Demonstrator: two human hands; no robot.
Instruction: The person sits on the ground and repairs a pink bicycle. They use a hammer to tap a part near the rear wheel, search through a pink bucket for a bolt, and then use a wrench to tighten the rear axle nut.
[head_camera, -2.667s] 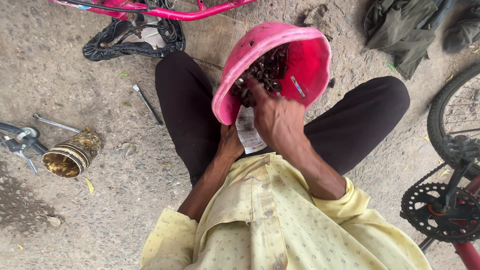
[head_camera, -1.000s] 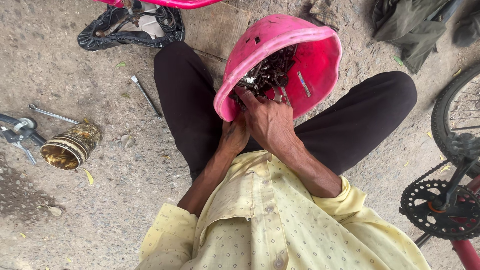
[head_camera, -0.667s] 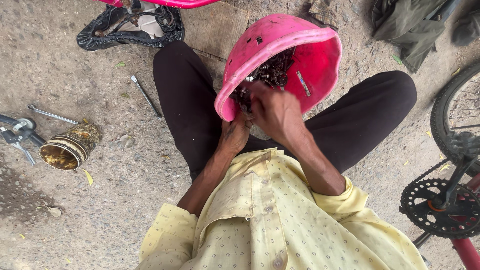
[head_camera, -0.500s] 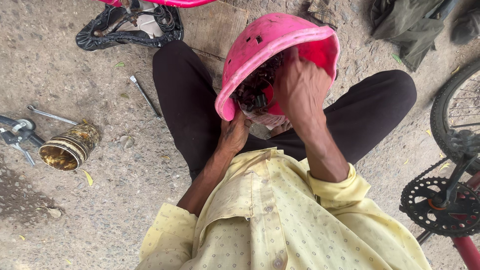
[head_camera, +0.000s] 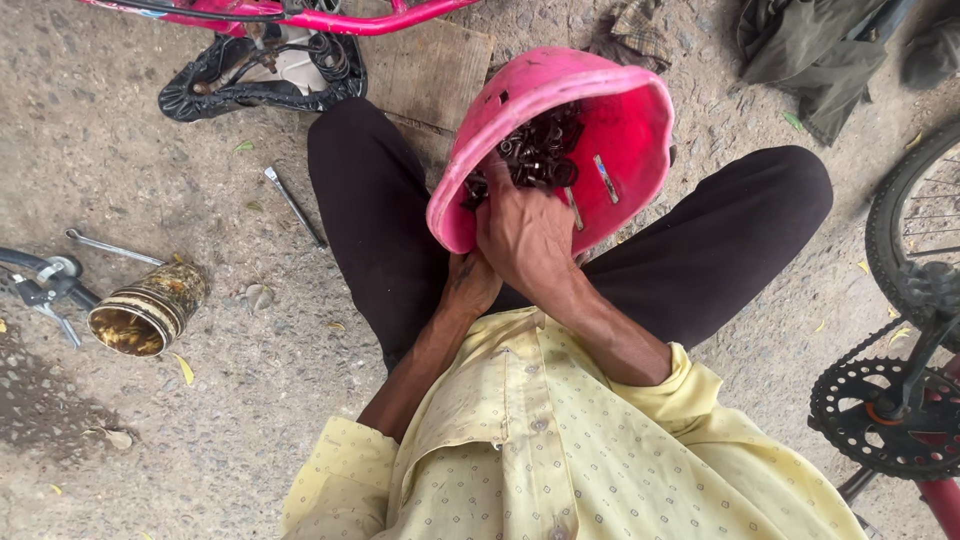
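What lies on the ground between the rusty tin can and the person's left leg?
In the head view, a slim metal wrench lies on bare dirt between the tin can and the left leg.

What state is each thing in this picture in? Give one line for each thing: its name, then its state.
Pink helmet: upturned, tilted, holding dark metal parts.
Metal parts: heaped inside the helmet.
Right hand: reaching into the helmet.
Left hand: under the helmet's rim, supporting it.
Tin can: lying on its side, open.
Spanner: flat on the ground.
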